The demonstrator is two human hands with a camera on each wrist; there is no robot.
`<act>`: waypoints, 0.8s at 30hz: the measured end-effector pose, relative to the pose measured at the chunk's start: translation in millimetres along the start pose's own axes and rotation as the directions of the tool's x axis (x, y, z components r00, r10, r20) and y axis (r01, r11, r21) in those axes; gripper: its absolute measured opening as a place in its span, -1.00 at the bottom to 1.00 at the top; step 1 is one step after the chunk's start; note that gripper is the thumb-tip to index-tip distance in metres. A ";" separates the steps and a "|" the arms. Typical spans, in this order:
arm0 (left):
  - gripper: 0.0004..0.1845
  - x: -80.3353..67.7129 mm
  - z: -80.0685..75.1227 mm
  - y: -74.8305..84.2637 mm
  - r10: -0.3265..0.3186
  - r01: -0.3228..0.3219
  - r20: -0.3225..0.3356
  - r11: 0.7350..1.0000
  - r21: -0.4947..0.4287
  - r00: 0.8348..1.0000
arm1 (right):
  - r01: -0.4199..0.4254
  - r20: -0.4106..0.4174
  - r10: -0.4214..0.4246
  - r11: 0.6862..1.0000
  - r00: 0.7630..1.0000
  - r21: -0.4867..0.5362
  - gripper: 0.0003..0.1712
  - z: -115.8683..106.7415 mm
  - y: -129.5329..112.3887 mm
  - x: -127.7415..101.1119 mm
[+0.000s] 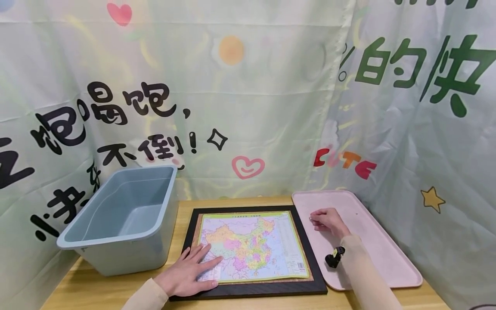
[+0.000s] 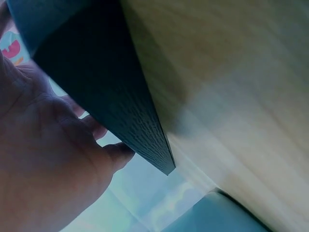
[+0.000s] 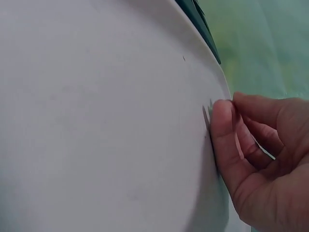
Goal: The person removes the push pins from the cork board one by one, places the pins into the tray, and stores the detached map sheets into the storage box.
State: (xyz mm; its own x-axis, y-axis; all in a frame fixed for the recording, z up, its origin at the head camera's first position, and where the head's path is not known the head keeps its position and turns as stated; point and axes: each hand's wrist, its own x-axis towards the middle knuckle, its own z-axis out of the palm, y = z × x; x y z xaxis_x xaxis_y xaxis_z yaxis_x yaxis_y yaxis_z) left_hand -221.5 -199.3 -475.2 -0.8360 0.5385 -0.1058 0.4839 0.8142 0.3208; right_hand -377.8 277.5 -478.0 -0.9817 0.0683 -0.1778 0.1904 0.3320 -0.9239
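A colorful paper map (image 1: 248,245) lies on a brown board inside a black frame (image 1: 279,290). My left hand (image 1: 186,270) rests with spread fingers over the map's lower left corner and the frame's edge. In the left wrist view, that hand (image 2: 53,145) is beside the frame's dark side (image 2: 111,92). Over the pink tray (image 1: 377,247), my right hand (image 1: 329,221) has thumb and index finger pinched around a tiny pale thing. From the right wrist, the hand (image 3: 260,164) is low over the tray (image 3: 116,125); its fingers mostly hide the tiny thing.
A deep blue-gray plastic bin (image 1: 155,247) stands on the wooden table (image 1: 73,288) to the left of the frame. A tiny dark speck (image 1: 356,214) lies on the tray. Printed cloth curtains (image 1: 279,116) hang behind and at the sides.
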 end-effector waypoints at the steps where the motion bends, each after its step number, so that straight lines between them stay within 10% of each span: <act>1: -0.32 0.0 -0.2 0.0 0.001 -0.001 0.002 1.000 0.001 1.000 | 0.007 0.008 -0.007 1.000 1.000 -0.003 -0.68 -0.1 0.1 -1.1; 24: -0.32 -0.1 -0.4 0.2 -0.009 0.009 0.012 1.000 -0.001 1.000 | 0.293 0.259 -0.222 0.913 0.940 -0.283 -0.79 39.5 -24.2 -25.3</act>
State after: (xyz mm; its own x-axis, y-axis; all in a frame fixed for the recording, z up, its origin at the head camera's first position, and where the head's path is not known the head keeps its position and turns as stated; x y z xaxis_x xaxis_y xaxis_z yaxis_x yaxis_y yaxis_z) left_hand -221.4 -199.2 -474.8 -0.8370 0.5337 -0.1205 0.4759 0.8188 0.3210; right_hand -357.7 230.6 -464.5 -0.9661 -0.2534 -0.0501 -0.1130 0.5891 -0.8001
